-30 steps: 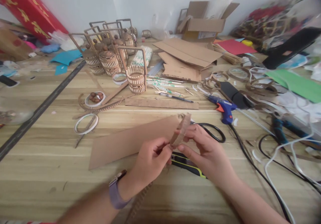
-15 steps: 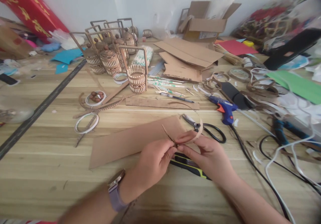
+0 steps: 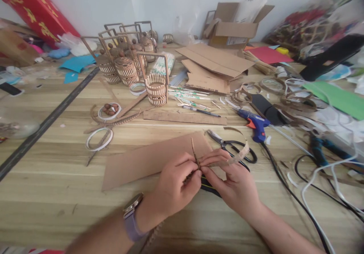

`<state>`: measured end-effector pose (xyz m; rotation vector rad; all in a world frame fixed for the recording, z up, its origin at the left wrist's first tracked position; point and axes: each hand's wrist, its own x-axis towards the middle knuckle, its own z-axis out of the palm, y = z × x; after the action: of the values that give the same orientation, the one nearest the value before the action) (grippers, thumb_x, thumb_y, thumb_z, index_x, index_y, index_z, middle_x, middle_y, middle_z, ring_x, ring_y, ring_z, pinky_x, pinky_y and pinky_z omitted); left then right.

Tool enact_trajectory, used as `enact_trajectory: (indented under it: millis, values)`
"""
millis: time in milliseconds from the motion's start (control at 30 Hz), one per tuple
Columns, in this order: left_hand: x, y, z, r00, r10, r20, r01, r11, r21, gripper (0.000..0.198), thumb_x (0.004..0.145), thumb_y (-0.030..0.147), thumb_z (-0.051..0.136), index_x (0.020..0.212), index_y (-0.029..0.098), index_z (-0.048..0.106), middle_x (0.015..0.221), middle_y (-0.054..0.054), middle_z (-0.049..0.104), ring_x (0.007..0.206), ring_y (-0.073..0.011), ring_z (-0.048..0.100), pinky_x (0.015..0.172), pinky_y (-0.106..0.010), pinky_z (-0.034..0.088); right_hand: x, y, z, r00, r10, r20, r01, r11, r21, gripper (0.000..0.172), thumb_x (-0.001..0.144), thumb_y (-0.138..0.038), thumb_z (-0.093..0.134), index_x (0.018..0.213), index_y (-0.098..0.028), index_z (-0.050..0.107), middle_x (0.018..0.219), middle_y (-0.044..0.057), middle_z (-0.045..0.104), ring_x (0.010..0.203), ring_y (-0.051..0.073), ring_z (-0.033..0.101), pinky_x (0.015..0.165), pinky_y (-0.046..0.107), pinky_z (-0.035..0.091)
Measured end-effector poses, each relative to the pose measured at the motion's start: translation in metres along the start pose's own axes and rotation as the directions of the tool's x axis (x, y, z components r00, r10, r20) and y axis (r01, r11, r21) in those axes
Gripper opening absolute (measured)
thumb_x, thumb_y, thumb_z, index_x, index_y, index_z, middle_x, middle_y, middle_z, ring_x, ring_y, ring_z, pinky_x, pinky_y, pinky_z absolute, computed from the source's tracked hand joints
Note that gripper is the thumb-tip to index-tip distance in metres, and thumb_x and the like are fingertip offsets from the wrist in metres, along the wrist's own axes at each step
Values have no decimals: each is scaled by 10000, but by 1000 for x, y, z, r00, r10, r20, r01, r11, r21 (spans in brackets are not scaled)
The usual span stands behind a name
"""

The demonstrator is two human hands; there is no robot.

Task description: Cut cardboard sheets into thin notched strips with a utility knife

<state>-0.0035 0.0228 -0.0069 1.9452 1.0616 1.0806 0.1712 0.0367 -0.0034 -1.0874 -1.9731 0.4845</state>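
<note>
My left hand (image 3: 178, 182), with a watch on its wrist, pinches a narrow corrugated cardboard strip (image 3: 193, 149) whose end stands up past the fingertips. In my right hand (image 3: 237, 180), thumb and fingers close on a thin curled cardboard strip (image 3: 241, 153) that loops out to the right. Both sets of fingertips meet, and the spot between them is largely hidden. Under the hands lies a black and yellow utility knife (image 3: 210, 187), partly covered. A flat cardboard piece (image 3: 136, 164) rests just beyond the left hand, with black-handled scissors (image 3: 253, 155) beyond the right.
A small slatted basket (image 3: 157, 90) with a tall handle stands mid-table, with several lidded ones (image 3: 126, 70) behind. A blue glue gun (image 3: 256, 125) and its cord lie to the right, near white cables (image 3: 308, 182). Tape rolls (image 3: 99, 139) sit left; cardboard sheets (image 3: 213, 60) lie at the back.
The upright strip end has swung from leaning left to nearly vertical. The curled strip has shifted right and lower, and the right hand covers more of the utility knife.
</note>
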Motion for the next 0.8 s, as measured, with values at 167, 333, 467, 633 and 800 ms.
enact_trajectory:
  millis: [167,333,467,633,800]
  values:
    - [3,2,-3,997,-69,40,72,994,-82,232,894,127,461,673,198,458,770,-18,533,717,-139,526,665,-230,418,1,1,1,998,54,33,-57,991,119,119,888,-176,565,820,-244,635,784,0,710,773,168,696,689,290,569]
    - [1,-1,-2,982,-181,47,186,974,-127,206,943,253,493,748,193,523,772,-14,553,722,-149,535,665,-238,419,0,0,2,998,-53,-42,53,998,-16,94,882,-162,590,857,-249,614,821,-2,706,782,171,687,728,322,549]
    - [0,-5,-1,971,-232,52,237,962,-136,240,956,376,532,840,179,603,806,-33,607,767,-174,576,691,-254,437,0,-1,2,980,-188,-72,180,978,-106,121,884,-142,596,910,-260,593,878,5,727,817,186,690,773,364,524]
    - [1,-4,1,960,-268,87,277,952,-130,234,972,335,487,908,177,647,840,-44,677,776,-177,609,707,-252,446,-1,0,2,967,-248,-65,233,955,-183,155,879,-117,601,943,-256,581,903,3,743,842,192,690,833,402,482]
    - [2,-3,3,943,-320,92,331,932,-149,241,949,296,470,880,165,660,796,-34,679,724,-161,600,667,-237,441,-1,-1,3,952,-302,-49,280,925,-257,135,898,-121,579,935,-251,566,886,-10,745,814,172,685,878,399,445]
